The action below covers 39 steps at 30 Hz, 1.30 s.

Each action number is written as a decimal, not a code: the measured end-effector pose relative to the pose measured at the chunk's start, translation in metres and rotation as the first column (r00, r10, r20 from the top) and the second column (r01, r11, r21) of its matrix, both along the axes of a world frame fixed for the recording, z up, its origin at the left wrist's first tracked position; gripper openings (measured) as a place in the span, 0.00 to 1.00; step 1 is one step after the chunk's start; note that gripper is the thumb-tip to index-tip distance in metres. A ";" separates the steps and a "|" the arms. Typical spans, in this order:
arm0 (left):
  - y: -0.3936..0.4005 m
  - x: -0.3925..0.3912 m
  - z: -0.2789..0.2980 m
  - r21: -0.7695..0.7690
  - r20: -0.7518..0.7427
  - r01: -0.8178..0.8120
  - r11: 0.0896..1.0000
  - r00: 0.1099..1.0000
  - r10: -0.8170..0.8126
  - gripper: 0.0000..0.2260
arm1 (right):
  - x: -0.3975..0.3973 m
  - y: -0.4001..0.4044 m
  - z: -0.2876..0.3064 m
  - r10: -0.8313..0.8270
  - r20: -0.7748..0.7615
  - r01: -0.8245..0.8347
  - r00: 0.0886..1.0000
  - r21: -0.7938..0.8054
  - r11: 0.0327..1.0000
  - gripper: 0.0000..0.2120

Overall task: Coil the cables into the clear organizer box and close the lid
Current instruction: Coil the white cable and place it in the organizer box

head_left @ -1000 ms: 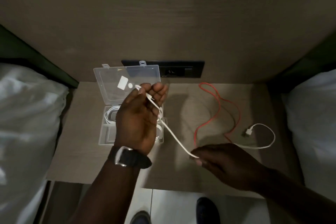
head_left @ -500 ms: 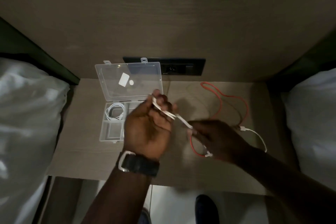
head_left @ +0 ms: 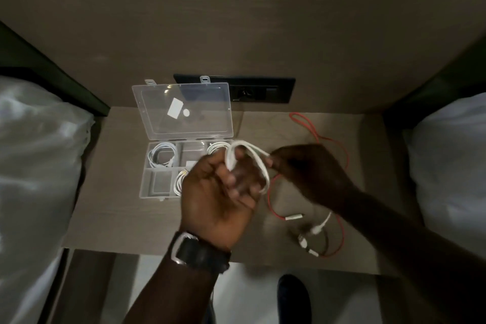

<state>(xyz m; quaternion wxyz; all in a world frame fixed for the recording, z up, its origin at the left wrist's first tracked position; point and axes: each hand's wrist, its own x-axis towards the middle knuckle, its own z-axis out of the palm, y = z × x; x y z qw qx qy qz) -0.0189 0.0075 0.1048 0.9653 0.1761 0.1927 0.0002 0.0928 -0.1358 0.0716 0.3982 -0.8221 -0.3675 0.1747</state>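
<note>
A clear organizer box [head_left: 147, 181] lies open on the bedside table, its lid [head_left: 184, 110] standing back against the wall. White coiled cables fill several of its compartments, one at the back left [head_left: 162, 156]. My left hand [head_left: 221, 192] hovers just right of the box, holding loops of a white cable [head_left: 259, 163]. My right hand [head_left: 307, 168] pinches the same cable at the loop's right side. The cable's loose end with its plug [head_left: 314, 230] trails on the table beneath my right forearm. A red cable [head_left: 315, 134] lies sprawled on the table to the right.
The wooden bedside table [head_left: 118, 208] sits between two beds with white bedding [head_left: 39, 166]. A black socket panel [head_left: 263, 91] is set in the wall behind the box. The table's front edge is close to my wrist; my shoes show on the floor below.
My right hand has come up and left to meet my left hand, laying another loop of white cable over it. The cable's loose end has been dragged closer across the table.
</note>
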 end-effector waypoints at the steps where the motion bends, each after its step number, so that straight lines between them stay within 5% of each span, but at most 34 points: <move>1: 0.009 0.004 0.002 -0.021 0.015 -0.102 0.995 0.995 0.103 0.14 | -0.011 0.000 -0.005 0.061 0.022 -0.060 0.998 -0.040 0.997 0.14; 3: 0.027 0.011 0.001 0.022 0.015 -0.267 0.963 0.964 0.267 0.13 | -0.034 -0.004 -0.007 0.196 0.005 -0.194 0.981 -0.097 0.976 0.09; 5: 0.042 0.015 -0.005 0.222 -0.009 -0.318 0.922 0.945 0.328 0.12 | -0.051 -0.010 0.000 0.303 -0.026 -0.303 0.953 -0.174 0.937 0.11; 8: 0.036 0.011 -0.017 0.740 -0.142 -0.003 0.673 0.977 0.160 0.10 | -0.046 -0.015 0.023 0.329 0.004 -0.324 0.944 -0.163 0.932 0.13; 10: 0.012 0.001 -0.024 0.819 -0.222 0.249 0.516 0.968 -0.114 0.11 | -0.023 -0.015 0.036 0.227 0.126 -0.217 0.966 -0.090 0.972 0.10; 12: -0.005 -0.008 -0.024 0.738 -0.257 0.353 0.575 0.935 -0.245 0.12 | 0.001 -0.010 0.039 0.098 0.148 -0.096 0.984 -0.026 0.995 0.11; 14: -0.007 -0.010 -0.017 0.467 -0.164 0.317 0.825 0.948 -0.272 0.13 | 0.010 -0.004 0.028 0.016 0.062 -0.017 0.998 0.027 0.999 0.13; 16: 0.002 -0.007 -0.010 0.133 -0.010 0.178 0.975 0.984 -0.178 0.16 | 0.001 0.002 0.010 -0.023 -0.058 0.026 0.998 0.045 0.999 0.12; 21: 0.020 -0.001 -0.014 -0.104 -0.068 -0.218 0.970 0.975 0.211 0.12 | -0.051 0.005 -0.014 0.103 -0.141 -0.121 0.985 -0.126 0.985 0.07; 25: 0.019 0.000 -0.028 0.117 -0.101 -0.368 0.922 0.920 0.380 0.11 | -0.067 0.011 -0.009 0.171 -0.205 -0.192 0.964 -0.089 0.977 0.04; 28: 0.020 -0.001 -0.036 0.504 -0.039 -0.357 0.786 0.900 0.434 0.10 | -0.072 0.011 0.000 0.210 -0.114 -0.221 0.971 -0.088 0.971 0.03; 31: 0.014 -0.011 -0.039 0.906 -0.119 0.026 0.422 0.973 0.196 0.11 | -0.069 0.008 0.011 0.211 0.010 -0.209 0.978 -0.102 0.973 0.06; 33: 0.006 -0.021 -0.040 0.926 -0.267 0.263 0.270 0.963 -0.020 0.12 | -0.058 0.007 0.015 0.097 0.006 -0.096 0.995 -0.047 0.994 0.04; 35: 0.002 -0.032 -0.036 0.830 -0.369 0.385 0.404 0.922 -0.120 0.13 | -0.049 0.008 0.015 -0.019 -0.187 0.025 0.982 0.029 0.999 0.08; 37: 0.004 -0.042 -0.031 0.683 -0.383 0.384 0.621 0.913 -0.143 0.12 | -0.052 0.016 0.012 -0.035 -0.494 0.103 0.869 0.112 0.988 0.09; 39: 0.008 -0.050 -0.027 0.527 -0.386 0.341 0.778 0.912 -0.139 0.10 | -0.061 0.025 0.005 -0.048 -0.636 0.178 0.770 0.143 0.974 0.08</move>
